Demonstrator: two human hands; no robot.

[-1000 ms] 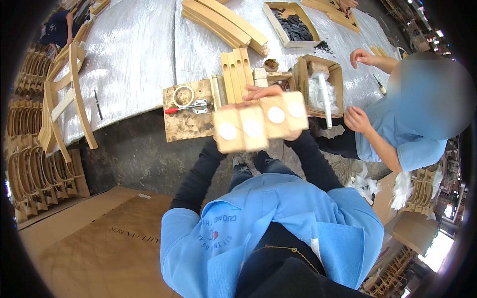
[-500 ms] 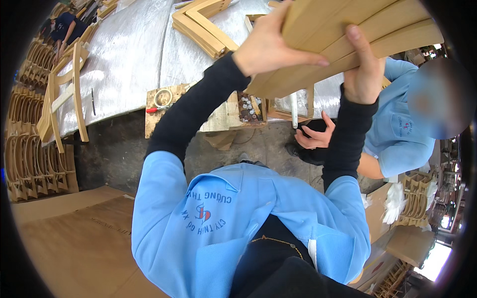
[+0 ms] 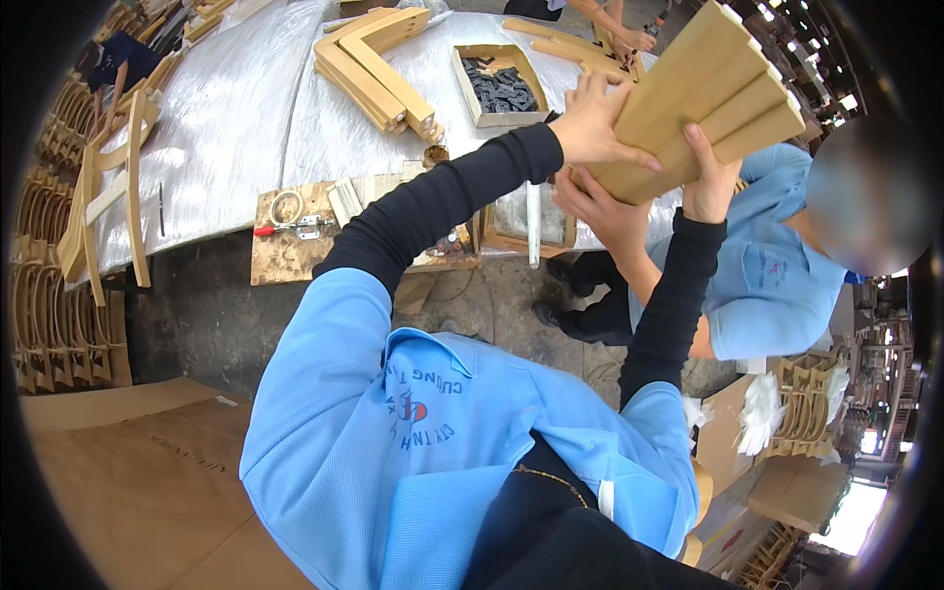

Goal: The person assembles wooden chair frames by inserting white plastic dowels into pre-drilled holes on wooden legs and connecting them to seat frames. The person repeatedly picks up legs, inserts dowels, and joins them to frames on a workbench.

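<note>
Both my hands grip a bundle of light wooden slats (image 3: 703,84), raised at the upper right and tilted. My left hand (image 3: 595,123) is closed round its left side, the thumb lying across the lower part. On the other side my right hand (image 3: 710,175) holds the bundle with its thumb pressed on the front slats. A co-worker's hand (image 3: 608,208) is at the bundle's lower end, apparently touching it. Behind my left hand sits a cardboard tray (image 3: 482,118) of small black pieces.
L-shaped wooden parts (image 3: 379,79) lie stacked on the plastic-covered table (image 3: 236,128). A toggle clamp (image 3: 300,228) sits on a board at its near edge. The co-worker in a blue shirt (image 3: 777,285) stands close at my right. Wooden frames (image 3: 118,187) lean at the left.
The slats have moved farther from me and swung more upright, both my hands going with them. The co-worker's hand has risen to the bundle's lower end. The cardboard tray has come into view.
</note>
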